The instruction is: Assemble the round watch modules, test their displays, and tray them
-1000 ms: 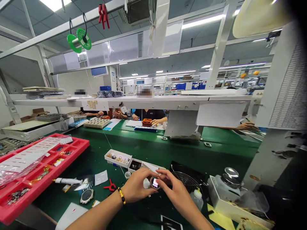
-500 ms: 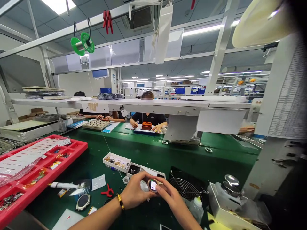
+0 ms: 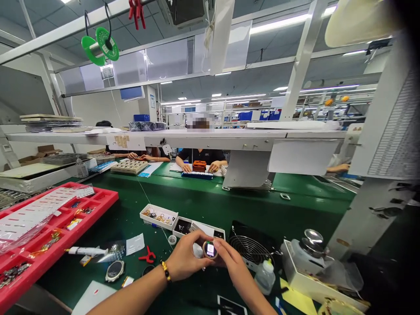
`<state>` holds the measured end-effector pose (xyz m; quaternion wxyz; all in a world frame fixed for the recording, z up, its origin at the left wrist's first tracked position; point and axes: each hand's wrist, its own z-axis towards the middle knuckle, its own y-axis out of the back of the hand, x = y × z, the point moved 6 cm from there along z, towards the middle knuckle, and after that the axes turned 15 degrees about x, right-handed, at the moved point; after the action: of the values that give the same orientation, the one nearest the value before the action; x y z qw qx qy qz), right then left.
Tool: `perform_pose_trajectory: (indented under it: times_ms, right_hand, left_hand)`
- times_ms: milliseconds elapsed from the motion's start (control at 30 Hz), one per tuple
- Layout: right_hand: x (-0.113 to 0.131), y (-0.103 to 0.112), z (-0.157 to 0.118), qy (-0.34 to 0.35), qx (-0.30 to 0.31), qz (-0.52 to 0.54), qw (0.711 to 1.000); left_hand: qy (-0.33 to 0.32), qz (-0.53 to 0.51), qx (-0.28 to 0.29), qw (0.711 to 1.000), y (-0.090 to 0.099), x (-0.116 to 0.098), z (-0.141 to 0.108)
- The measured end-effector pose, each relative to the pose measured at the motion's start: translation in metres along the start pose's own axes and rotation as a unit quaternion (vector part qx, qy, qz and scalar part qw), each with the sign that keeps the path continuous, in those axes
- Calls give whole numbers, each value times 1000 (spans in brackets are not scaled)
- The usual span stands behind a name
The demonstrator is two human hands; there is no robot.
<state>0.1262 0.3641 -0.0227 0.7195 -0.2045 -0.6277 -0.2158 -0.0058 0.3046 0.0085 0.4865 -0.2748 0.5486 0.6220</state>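
Note:
Between my two hands is a small round watch (image 3: 210, 250) with a lit white patch on its dark screen. My left hand (image 3: 187, 257), with a beaded bracelet at the wrist, grips the watch's left side between thumb and fingers. On the other side my right hand (image 3: 229, 256) closes on its right edge. The fingers cover the back of the watch. Just beyond them, a white box (image 3: 215, 228) holds dark parts, and a second white box (image 3: 159, 215) holds small gold-coloured rings. A red clamp (image 3: 147, 254) lies left of my hands.
A red compartment tray (image 3: 108, 197) fills the left side. A larger round watch (image 3: 114, 271) and a white tube (image 3: 88, 250) lie near it. To the right are a fan (image 3: 252, 246), a squeeze bottle (image 3: 265, 276) and a metal-topped dispenser (image 3: 311, 243). Co-workers sit opposite, beyond the shelf (image 3: 197, 136).
My right thumb has moved off the front of the watch, so more of its screen shows. Both hands still hold it. The whole view has shifted slightly.

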Motion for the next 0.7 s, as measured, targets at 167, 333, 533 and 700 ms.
perform_pose_trajectory:
  times_ms: [167, 333, 533, 700]
  right_hand:
    - [2, -3, 0, -2, 18, 23, 1000]
    - [5, -7, -1, -2, 28, -13, 1000]
    - [3, -8, -1, 0, 10, 0, 1000]
    - [4, -5, -1, 1, -8, 14, 1000]
  left_hand:
    - [-2, -17, -2, 1000, 0, 0, 0]
    - [3, -34, -6, 999, -1, -1, -1]
    - [9, -39, -5, 999, -2, 0, -2]
    - [7, -40, -3, 999, -3, 1, -2]
